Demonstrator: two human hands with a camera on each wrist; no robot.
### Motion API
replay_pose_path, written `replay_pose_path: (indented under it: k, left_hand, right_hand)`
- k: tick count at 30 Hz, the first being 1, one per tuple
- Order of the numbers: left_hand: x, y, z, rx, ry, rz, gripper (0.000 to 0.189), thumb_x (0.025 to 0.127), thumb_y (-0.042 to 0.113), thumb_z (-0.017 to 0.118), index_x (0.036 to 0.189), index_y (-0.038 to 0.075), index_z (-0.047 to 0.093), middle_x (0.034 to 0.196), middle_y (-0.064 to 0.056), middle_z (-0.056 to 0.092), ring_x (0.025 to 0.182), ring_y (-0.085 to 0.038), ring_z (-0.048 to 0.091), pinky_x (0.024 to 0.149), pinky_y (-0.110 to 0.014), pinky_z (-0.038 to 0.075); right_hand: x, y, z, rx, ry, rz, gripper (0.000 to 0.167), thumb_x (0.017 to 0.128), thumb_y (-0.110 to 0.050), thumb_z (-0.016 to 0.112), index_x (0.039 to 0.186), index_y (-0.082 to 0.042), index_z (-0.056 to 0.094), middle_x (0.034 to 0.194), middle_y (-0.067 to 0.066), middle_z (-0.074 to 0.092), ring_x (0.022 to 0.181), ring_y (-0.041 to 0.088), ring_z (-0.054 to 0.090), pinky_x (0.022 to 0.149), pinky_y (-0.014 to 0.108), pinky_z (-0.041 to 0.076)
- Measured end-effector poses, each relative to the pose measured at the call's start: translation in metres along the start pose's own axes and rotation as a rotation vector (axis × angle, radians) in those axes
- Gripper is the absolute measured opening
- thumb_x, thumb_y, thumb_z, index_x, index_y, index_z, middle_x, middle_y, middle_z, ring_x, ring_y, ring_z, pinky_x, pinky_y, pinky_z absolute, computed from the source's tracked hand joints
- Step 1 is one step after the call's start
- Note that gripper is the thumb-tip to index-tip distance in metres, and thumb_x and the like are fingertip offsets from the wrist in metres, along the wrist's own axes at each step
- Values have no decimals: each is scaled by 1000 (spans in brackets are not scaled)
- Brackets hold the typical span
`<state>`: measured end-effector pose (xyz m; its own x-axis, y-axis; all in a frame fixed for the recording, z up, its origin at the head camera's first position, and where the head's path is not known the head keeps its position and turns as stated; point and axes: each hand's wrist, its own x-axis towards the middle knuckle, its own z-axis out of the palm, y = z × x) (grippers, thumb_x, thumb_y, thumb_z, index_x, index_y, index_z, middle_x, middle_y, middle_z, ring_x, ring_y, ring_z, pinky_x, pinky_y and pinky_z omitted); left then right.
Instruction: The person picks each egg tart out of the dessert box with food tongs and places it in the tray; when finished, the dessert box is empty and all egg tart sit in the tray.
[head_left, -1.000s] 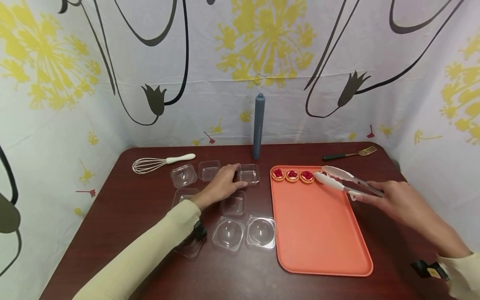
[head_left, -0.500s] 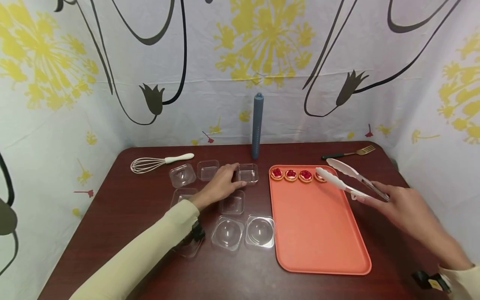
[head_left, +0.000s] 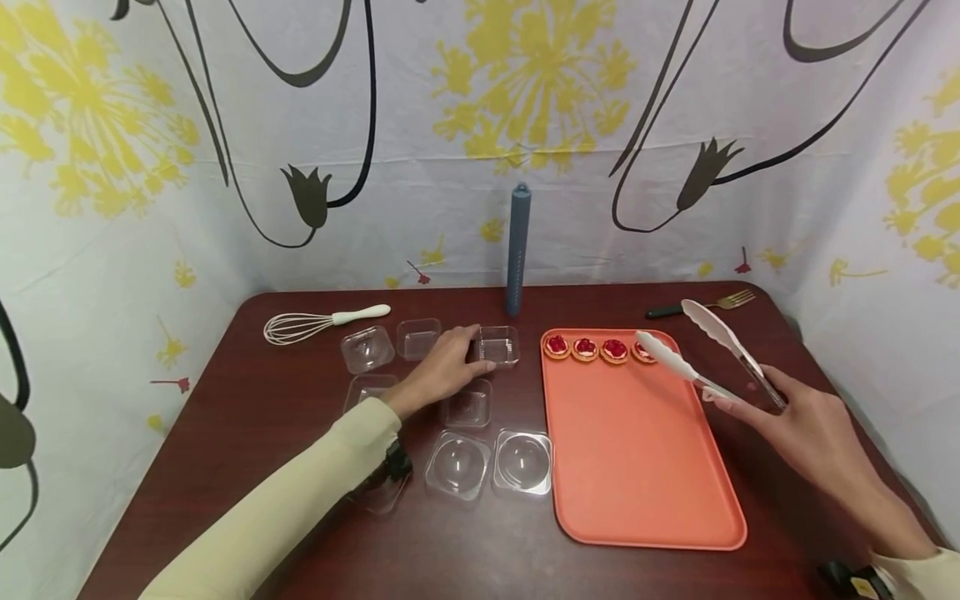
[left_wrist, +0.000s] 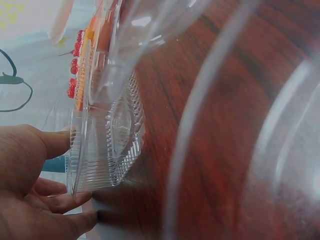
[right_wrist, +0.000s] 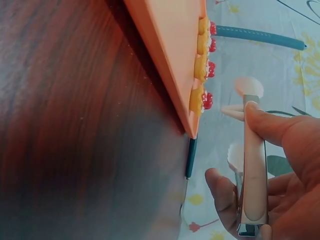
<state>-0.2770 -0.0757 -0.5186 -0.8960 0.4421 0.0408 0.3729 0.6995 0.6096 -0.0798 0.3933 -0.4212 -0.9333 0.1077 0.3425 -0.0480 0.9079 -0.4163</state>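
Note:
My left hand [head_left: 447,367] holds the left side of a small clear plastic container [head_left: 498,345], which stands uncovered. The left wrist view shows its ridged wall [left_wrist: 95,165] beside my thumb and fingers. My right hand [head_left: 813,425] grips a pair of tongs [right_wrist: 255,165] with pale tips, their arms spread apart with nothing between them. The tips hover over the far right corner of an orange tray [head_left: 637,450]. Along the tray's far edge sit several small fruit tarts [head_left: 614,352] with red topping. One tong tip partly covers the rightmost tart [head_left: 642,354].
More clear containers [head_left: 467,405] and domed lids [head_left: 522,462] lie left of the tray. A white whisk [head_left: 326,325] lies at the back left. A blue-grey cylinder [head_left: 518,250] stands upright behind. A dark-handled fork [head_left: 701,305] lies at the back right.
The tongs have spread wider, and their far arm has moved right, away from the rightmost tart, uncovering more of it. My left hand has stayed at the container.

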Motion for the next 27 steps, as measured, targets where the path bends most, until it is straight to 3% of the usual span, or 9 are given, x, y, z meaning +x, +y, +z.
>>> replay_pose_path:
  k: [6, 7, 13, 16, 21, 25, 27]
  left_hand:
    - [-1, 0, 0, -5, 7, 7, 88, 100, 44, 84, 165, 0, 46, 155, -22, 59, 145, -32, 55, 123, -47, 45]
    - [-6, 8, -6, -12, 1, 0, 87, 100, 42, 84, 165, -1, 45, 155, -24, 58, 145, -34, 55, 123, -47, 44]
    - [-21, 36, -21, -25, -6, -12, 90, 102, 35, 82, 168, -5, 35, 162, -29, 51, 152, -41, 48, 126, -54, 40]
    - [-18, 27, -16, -36, 0, -5, 92, 102, 37, 82, 169, -4, 33, 163, -28, 49, 153, -41, 47, 126, -54, 40]
    - [-34, 55, -36, -76, 11, 3, 86, 104, 29, 81, 166, -8, 36, 166, -29, 44, 156, -42, 42, 129, -53, 35]
    - [-45, 71, -46, -70, 41, 0, 80, 104, 25, 80, 165, -8, 39, 167, -28, 43, 157, -42, 41, 131, -51, 32]
    - [-50, 79, -51, -68, 50, -10, 79, 104, 23, 80, 165, -8, 40, 167, -28, 44, 157, -42, 41, 131, -52, 32]
  right_hand:
    - [-5, 3, -1, 33, -7, 77, 43, 87, -41, 96, 99, -11, 68, 63, 0, 48, 60, 11, 40, 53, 30, 26]
    - [-5, 5, -1, 35, -14, 92, 45, 87, -42, 96, 100, -10, 68, 65, 1, 52, 62, 10, 42, 54, 29, 28]
    - [-6, 13, -1, 16, -72, 194, 60, 87, -49, 94, 115, -2, 71, 86, 8, 71, 81, 23, 59, 64, 29, 36]
    - [-9, 17, -1, 18, -80, 222, 66, 88, -50, 93, 121, 2, 69, 92, 13, 74, 86, 30, 62, 65, 30, 36]
    - [-15, 24, 1, 32, -88, 247, 75, 89, -50, 92, 129, 7, 64, 101, 22, 75, 89, 34, 65, 65, 30, 37]
    - [-19, 30, 3, 40, -121, 277, 78, 92, -50, 88, 131, 11, 60, 106, 30, 73, 96, 50, 67, 68, 38, 42]
    - [-19, 33, 4, 41, -136, 281, 79, 94, -49, 87, 129, 14, 57, 104, 31, 71, 94, 51, 67, 67, 41, 44]
